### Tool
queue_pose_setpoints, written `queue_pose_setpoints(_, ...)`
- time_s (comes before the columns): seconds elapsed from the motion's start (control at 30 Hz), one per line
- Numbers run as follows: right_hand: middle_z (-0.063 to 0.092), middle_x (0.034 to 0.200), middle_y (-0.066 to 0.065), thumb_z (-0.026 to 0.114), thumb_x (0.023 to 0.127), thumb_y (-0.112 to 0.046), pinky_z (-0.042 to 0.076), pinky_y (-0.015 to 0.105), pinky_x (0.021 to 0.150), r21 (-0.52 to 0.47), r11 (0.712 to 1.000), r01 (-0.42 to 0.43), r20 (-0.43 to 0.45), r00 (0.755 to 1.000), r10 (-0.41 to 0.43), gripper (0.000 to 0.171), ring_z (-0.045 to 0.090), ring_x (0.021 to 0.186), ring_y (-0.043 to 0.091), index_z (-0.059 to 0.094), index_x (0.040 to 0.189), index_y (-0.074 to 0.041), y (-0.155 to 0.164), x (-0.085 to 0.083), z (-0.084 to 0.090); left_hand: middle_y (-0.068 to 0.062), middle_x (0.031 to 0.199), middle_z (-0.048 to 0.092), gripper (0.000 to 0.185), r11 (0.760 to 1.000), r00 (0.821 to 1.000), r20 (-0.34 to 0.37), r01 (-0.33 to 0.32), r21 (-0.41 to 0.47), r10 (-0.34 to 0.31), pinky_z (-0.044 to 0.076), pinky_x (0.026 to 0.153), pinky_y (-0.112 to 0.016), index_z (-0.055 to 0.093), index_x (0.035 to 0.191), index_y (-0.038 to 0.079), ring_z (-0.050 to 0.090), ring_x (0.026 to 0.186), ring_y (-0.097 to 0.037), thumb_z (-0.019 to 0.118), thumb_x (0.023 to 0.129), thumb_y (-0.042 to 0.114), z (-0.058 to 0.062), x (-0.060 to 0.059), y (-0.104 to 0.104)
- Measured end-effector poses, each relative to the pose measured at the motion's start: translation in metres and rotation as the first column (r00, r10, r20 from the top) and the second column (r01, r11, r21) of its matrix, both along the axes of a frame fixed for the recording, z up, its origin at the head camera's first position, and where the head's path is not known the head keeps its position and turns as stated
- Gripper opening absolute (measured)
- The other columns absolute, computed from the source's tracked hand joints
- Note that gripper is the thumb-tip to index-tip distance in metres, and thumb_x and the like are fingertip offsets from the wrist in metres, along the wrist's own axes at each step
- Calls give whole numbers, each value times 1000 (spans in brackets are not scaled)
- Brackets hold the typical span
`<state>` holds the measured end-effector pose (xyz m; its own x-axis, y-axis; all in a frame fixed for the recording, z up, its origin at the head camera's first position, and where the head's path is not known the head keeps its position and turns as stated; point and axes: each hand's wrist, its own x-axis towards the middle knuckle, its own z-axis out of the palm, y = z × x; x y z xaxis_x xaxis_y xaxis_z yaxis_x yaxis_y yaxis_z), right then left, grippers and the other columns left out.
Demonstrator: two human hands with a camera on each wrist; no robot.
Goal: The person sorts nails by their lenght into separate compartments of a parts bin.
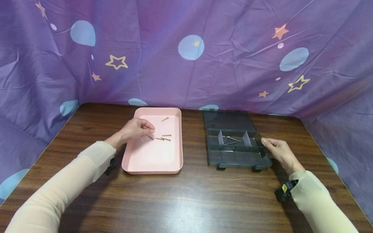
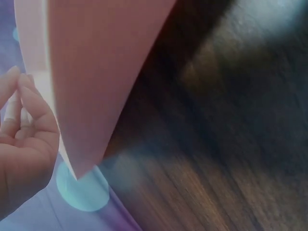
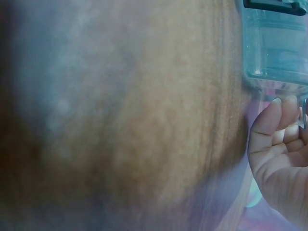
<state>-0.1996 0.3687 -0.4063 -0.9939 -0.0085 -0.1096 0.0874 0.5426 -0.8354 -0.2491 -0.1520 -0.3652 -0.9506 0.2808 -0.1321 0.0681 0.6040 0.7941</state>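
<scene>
My left hand is over the pink tray, thumb and forefinger pinched together; a small screw pokes out just below these fingers. Several more tan screws lie to the right of the hand, one farther back. In the left wrist view the fingertips meet beyond the tray wall. At the right side of a dark see-through plastic box, my right hand pinches the edge between thumb and fingers. Silver nails lie in its middle back compartment.
The box lid is folded back toward the curtain. Two dividers split the back row, and two black latches face the front. A purple patterned curtain hangs behind the brown wooden table.
</scene>
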Motion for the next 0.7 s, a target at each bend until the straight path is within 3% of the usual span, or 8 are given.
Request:
queue_pose_setpoints(0.2, 61, 114, -3, 44, 99, -35, 50, 15, 71, -11, 1000, -1, 9, 1000, 1, 60, 53, 85, -13, 40, 133, 15, -1, 0, 1, 1, 75, 64, 21, 1000, 1000, 10, -7, -9, 7, 41, 56, -20, 66, 101, -3, 50, 63, -7, 67, 85, 11, -3, -2, -4)
queue_pose_setpoints(0.4, 46, 133, 27, 40, 100, -38, 49, 14, 70, 34, 999, -1, 28, 1000, 0, 62, 50, 84, -17, 39, 135, 13, -1, 1, 3, -3, 76, 67, 20, 999, 1000, 14, 14, -39, -14, 41, 56, -20, 67, 99, -3, 51, 60, -6, 68, 84, 10, -5, -7, -5)
queue_pose_setpoints(0.47, 41, 135, 31, 39, 100, -39, 49, 14, 70, 47, 999, -1, 32, 999, -1, 63, 49, 83, -17, 38, 135, 13, -1, 1, 3, -4, 78, 68, 20, 998, 999, 11, 32, -55, -32, 41, 56, -20, 67, 99, -2, 51, 60, -6, 69, 83, 10, -5, -10, -5)
queue_pose_setpoints(0.7, 52, 127, 23, 41, 99, -37, 51, 17, 68, 54, 999, -3, 19, 1000, 2, 61, 53, 81, -13, 41, 133, 14, -1, 1, 3, -7, 80, 69, 20, 991, 996, 23, 84, -108, -82, 40, 55, -19, 67, 97, -2, 52, 62, -4, 70, 81, 8, -6, -14, -6)
